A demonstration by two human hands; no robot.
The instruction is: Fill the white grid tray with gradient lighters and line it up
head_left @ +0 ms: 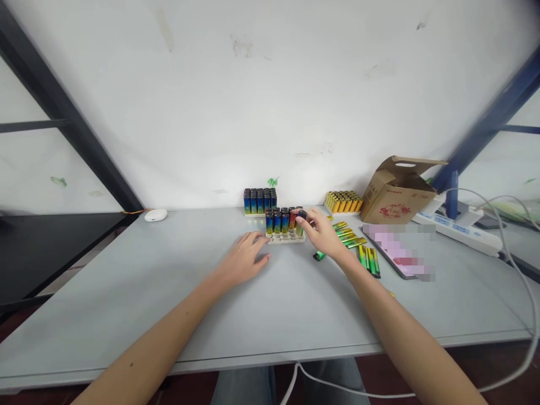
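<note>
"What are the hands doing?"

"The right hand pinches a slim cylinder with a black top at the three o'clock end of a white perforated rack on the pale grey desk. The left hand, fingers loosely spread and holding nothing visible, lies at eight; I can't tell whether its fingertips touch the rack."

"What fills that rack?"

"Upright blue-to-yellow cylinders with black tops, with a red cylinder near the pinched one."

"Around it?"

"Blue-and-green cylinders in rows at eleven, gold cylinders at two, loose green-and-gold cylinders from three to four."

"Any writing?"

"The brown cardboard box at two bears a red splash print and red lettering, too small to read. The pink slab at three is pixelated."
</note>
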